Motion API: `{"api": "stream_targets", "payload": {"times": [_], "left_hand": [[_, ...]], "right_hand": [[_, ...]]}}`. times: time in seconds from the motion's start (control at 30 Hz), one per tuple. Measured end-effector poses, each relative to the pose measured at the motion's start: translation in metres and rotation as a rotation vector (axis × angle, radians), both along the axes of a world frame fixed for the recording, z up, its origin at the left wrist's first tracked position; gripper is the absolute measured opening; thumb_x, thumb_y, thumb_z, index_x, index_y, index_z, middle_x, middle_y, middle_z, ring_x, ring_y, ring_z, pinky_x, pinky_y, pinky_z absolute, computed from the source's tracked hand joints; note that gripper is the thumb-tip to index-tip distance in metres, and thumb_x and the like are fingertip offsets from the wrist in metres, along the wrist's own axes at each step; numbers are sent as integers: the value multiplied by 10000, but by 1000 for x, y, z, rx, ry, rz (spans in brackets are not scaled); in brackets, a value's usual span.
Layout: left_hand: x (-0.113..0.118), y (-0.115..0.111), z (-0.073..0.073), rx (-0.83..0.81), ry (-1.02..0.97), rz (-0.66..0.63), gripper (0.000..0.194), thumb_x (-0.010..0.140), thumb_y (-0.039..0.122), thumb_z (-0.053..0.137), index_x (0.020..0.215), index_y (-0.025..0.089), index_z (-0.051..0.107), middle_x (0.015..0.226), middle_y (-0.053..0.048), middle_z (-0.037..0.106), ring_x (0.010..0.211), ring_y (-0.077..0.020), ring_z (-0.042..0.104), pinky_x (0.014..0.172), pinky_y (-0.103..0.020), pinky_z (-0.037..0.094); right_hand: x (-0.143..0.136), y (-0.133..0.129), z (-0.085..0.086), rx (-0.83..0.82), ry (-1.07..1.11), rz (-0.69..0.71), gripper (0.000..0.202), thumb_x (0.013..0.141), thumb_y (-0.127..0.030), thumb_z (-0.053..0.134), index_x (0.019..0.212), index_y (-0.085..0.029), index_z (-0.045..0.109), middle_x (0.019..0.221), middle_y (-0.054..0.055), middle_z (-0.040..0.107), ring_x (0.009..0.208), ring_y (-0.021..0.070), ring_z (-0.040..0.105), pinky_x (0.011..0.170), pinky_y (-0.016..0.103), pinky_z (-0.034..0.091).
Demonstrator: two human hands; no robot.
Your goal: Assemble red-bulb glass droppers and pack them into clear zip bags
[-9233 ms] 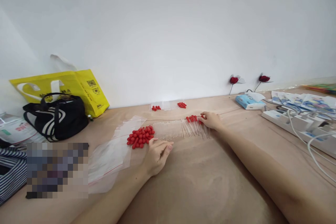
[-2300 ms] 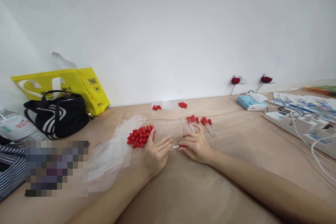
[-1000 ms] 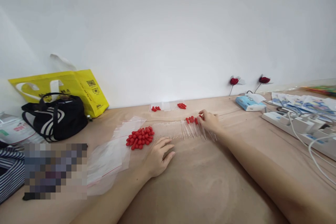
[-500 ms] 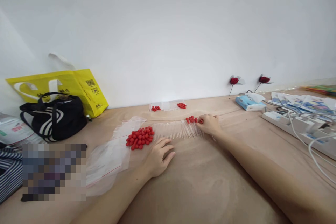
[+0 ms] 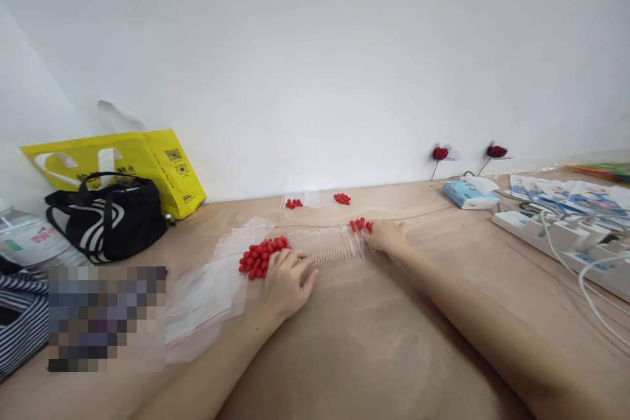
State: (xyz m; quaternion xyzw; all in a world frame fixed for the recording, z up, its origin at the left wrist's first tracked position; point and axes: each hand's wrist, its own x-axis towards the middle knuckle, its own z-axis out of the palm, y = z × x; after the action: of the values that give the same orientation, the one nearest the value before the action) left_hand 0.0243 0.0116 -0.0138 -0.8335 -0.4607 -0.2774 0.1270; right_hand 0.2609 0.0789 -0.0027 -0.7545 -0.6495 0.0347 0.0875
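From where I stand, the person's left hand is loosely spread, its fingers slightly bent over the near right edge of the pile of red bulbs; whether a bulb is under them I cannot tell. Just beyond and to the right of those fingertips, the clear tubes lie side by side in a row on the table.

The right hand is at the row's far right end, fingers curled down by the red-topped tubes. Its fingertips are hidden, so I cannot say what they grip.

Left of the left fingers, clear bags overlap in a spread (one edge shows a red line). Past both hands' fingers, two small red clusters lie near the wall. Well right of the right fingers sit a blue tissue pack and a power strip.
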Motion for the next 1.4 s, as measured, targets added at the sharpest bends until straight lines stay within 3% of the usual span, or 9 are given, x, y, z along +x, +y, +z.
{"api": "stream_targets", "payload": {"times": [0.13,0.37,0.57,0.7,0.8,0.93,1.0,1.17,1.4], "left_hand": [[-17,17,8,120,4,261,173,746,331,542,796,205,650,859,-65,615,815,-244,508,706,-395,347],[-24,29,3,192,107,358,183,733,347,538,720,206,654,887,-72,620,861,-260,487,809,-464,254],[-20,34,0,232,55,374,153,721,271,540,635,196,642,854,-57,631,842,-244,497,820,-463,238],[-18,22,5,300,-41,326,149,732,265,542,647,193,640,833,-52,641,819,-241,514,795,-463,258],[-15,4,9,296,-134,172,125,741,263,549,691,196,641,811,-47,638,804,-219,527,781,-428,310],[-13,-17,10,27,-165,-194,132,768,220,502,788,194,629,816,-44,617,778,-160,548,728,-312,417],[-13,-21,8,-125,-161,-277,145,760,191,478,801,191,617,829,-44,611,762,-147,561,702,-286,448],[-8,-19,3,-234,-168,-213,256,654,159,529,896,174,611,922,-68,619,833,-192,576,758,-341,471],[6,-14,-6,-237,-130,-129,165,757,275,542,838,217,674,938,-55,633,872,-203,566,782,-373,448]], "right_hand": [[-2,-2,1,-5,-2,-5,276,768,-316,411,841,-172,636,899,131,639,855,274,579,823,496,284],[3,-14,14,50,-52,12,283,771,-294,405,762,-129,635,832,155,637,851,278,560,792,449,289],[-8,-44,-1,359,63,374,178,787,-254,422,718,-160,557,784,74,628,796,200,541,706,319,310],[-15,-61,-25,463,224,606,138,825,-240,422,757,-168,519,755,35,611,740,159,531,715,304,307],[-15,-68,-35,478,323,693,131,846,-213,399,801,-168,513,783,37,608,747,149,531,704,292,324],[-13,-75,-38,499,319,759,202,856,-168,371,995,-174,519,818,50,601,779,157,530,695,295,333],[-12,-77,-37,494,285,766,227,851,-147,372,1016,-181,524,804,47,596,770,162,527,688,300,329],[-14,-76,-38,466,273,770,181,839,-123,381,905,-166,544,818,53,581,768,153,523,684,293,328],[-16,-74,-37,414,294,816,140,845,-144,394,866,-167,531,808,38,568,789,149,518,704,300,322]]}}
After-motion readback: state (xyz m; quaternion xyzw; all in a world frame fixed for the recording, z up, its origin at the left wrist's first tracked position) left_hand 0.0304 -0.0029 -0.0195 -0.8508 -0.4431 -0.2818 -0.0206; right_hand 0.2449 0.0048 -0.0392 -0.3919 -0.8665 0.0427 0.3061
